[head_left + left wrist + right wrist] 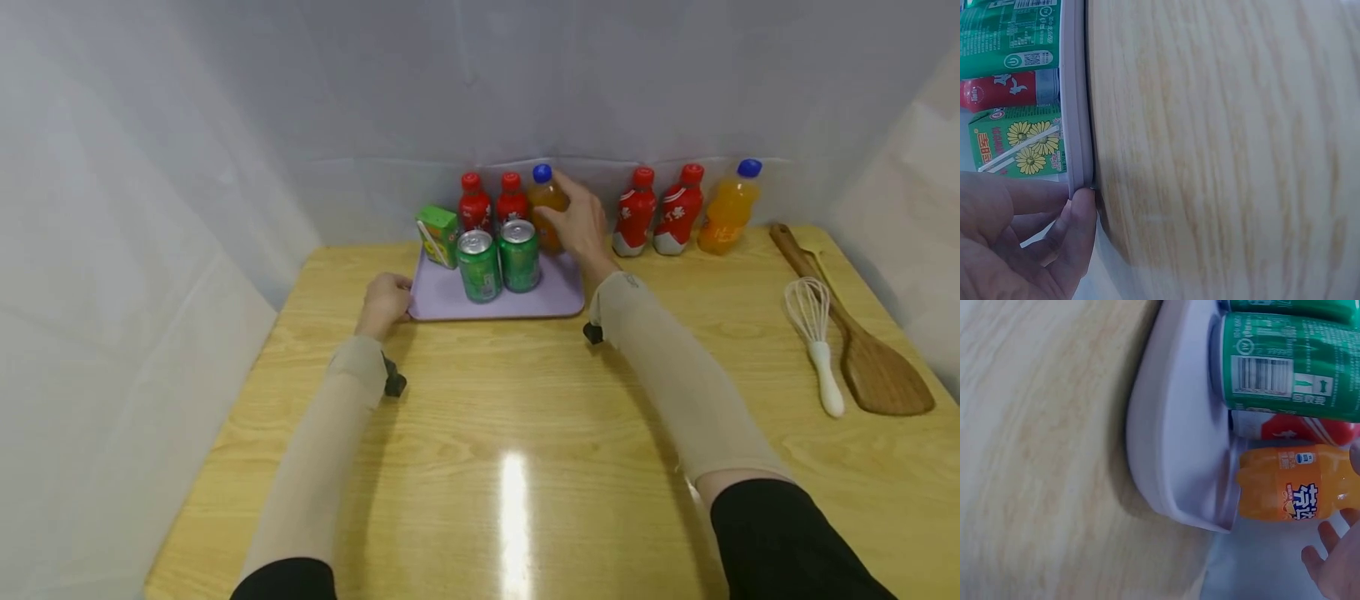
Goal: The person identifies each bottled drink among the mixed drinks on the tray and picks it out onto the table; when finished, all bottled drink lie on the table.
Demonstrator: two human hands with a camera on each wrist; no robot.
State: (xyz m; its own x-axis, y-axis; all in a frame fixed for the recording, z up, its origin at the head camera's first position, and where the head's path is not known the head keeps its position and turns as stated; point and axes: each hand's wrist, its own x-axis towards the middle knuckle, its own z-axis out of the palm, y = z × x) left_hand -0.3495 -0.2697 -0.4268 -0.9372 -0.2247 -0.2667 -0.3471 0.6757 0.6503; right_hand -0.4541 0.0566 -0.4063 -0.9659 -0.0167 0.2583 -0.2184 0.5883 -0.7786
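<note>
My left hand (386, 302) pinches the left front corner of a lilac tray (450, 302), thumb and fingers on its rim in the left wrist view. At the tray's right back, my right hand (581, 218) holds an orange soda bottle (1297, 482) with a blue cap near its neck, thumb and fingers on either side. Two green cans (480, 268) stand in front on the tray. Behind them are two red bottles (475, 207), partly hidden by the cans. A green drink carton (1022, 144) with a white straw stands at the tray's left.
Right of the tray, two more red bottles (634, 212) and another orange bottle (727, 208) stand along the back wall. A whisk (821, 350) and a wooden spatula (885, 371) lie at the table's right side. White sheeting (375, 100) borders the back and sides.
</note>
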